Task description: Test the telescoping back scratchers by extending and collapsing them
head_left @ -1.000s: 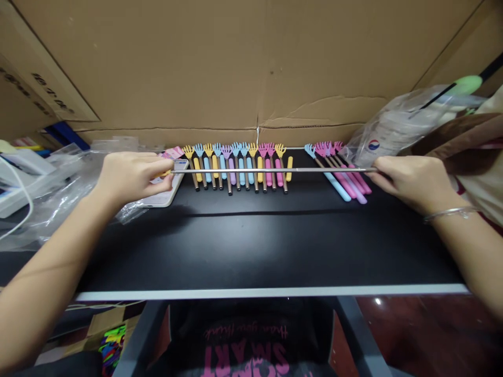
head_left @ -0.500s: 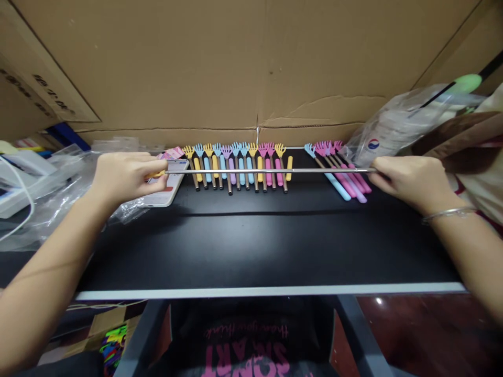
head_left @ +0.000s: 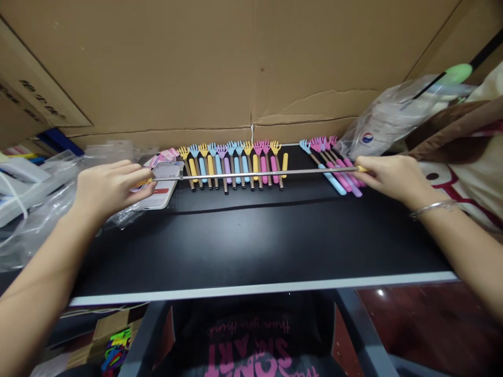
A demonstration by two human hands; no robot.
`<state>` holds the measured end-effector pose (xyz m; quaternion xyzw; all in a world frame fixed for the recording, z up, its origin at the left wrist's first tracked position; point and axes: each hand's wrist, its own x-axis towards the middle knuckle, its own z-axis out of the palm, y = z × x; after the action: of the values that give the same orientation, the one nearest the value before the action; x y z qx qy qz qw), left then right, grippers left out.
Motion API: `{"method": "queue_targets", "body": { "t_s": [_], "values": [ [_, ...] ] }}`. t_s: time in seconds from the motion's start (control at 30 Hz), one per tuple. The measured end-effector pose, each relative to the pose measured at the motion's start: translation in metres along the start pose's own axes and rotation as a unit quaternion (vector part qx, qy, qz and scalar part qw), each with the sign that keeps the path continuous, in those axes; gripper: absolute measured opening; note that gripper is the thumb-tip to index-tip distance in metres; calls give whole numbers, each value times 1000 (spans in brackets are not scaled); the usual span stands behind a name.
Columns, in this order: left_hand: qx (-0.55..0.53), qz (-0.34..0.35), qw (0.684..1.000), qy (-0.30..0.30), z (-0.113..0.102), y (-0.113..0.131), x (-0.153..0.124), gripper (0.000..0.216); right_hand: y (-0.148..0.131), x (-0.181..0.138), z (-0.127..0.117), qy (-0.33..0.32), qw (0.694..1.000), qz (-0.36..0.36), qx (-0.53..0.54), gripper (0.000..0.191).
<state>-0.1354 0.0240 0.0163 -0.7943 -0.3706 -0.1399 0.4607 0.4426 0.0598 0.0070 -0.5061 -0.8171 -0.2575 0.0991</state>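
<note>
A telescopic back scratcher (head_left: 251,174) is pulled out long and held level above the black table. My left hand (head_left: 112,189) is closed around its left end, where a bit of yellow shows between the fingers. Around the other end my right hand (head_left: 391,177) is closed, with a yellow piece at the fingertips. Behind the rod lies a row of short back scratchers (head_left: 234,166) with claw heads and separate coloured grips. Nearer my right hand, several back scratchers (head_left: 328,166) in blue, pink and purple lie slanted, grips attached.
A phone (head_left: 167,183) and crumpled clear plastic bags (head_left: 58,199) lie at the left. At the right stands a bagged cup (head_left: 379,128), beside a person's sleeve or clothing (head_left: 456,183). A cardboard wall (head_left: 176,68) closes off the back of the table (head_left: 243,251).
Both hands and the stretched back scratcher appear shifted slightly left along with the whole view. The rod now tilts, its left end lower in view. More yellow shows at my right hand.
</note>
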Motion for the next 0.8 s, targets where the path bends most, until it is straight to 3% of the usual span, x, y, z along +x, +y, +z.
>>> {"method": "queue_targets", "body": {
  "t_s": [0.13, 0.23, 0.63, 0.8],
  "values": [
    [-7, -40, 996, -83, -3, 0, -4, 34, -6, 2, -4, -4, 1000, 5, 0, 33],
    [-9, -53, 992, -112, -3, 0, -1, 35, -6, 1, -8, 11, 1000, 12, -14, 29],
    [-17, -101, 987, -127, -10, 4, 48, 38, 13, -4, -7, 11, 992, 107, -63, 26],
    [-52, -100, 987, -114, -2, 12, 47, 36, 16, -6, -7, 12, 990, 127, -62, 27]
  ]
}}
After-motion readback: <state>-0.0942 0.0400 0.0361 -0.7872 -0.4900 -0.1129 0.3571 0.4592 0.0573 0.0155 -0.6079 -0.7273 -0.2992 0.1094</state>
